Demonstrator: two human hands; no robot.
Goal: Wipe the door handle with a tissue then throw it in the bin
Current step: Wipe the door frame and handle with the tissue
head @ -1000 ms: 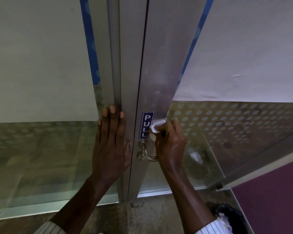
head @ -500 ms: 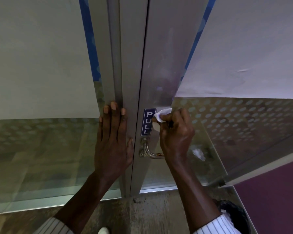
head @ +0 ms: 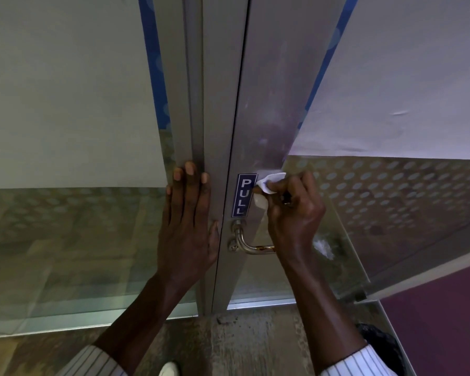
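Note:
A curved metal door handle (head: 244, 244) sticks out from the aluminium door frame (head: 266, 104), just below a blue PULL sticker (head: 244, 194). My right hand (head: 293, 215) is closed around a crumpled white tissue (head: 269, 183) and presses it on the frame right of the sticker, above the handle. My right wrist hides the handle's outer end. My left hand (head: 187, 221) lies flat with fingers spread on the door post left of the handle. A black bin (head: 383, 346) shows at the bottom right, partly behind my right sleeve.
Frosted glass panels with a dotted band stand left (head: 65, 226) and right (head: 391, 199) of the frame. A purple wall (head: 445, 321) lies at the lower right. The worn floor (head: 242, 346) is below, with the white tip of a shoe (head: 168, 369).
My right hand with the tissue has moved up the frame, from beside the lower part of the PULL sticker to its upper part. My left hand stays flat on the post.

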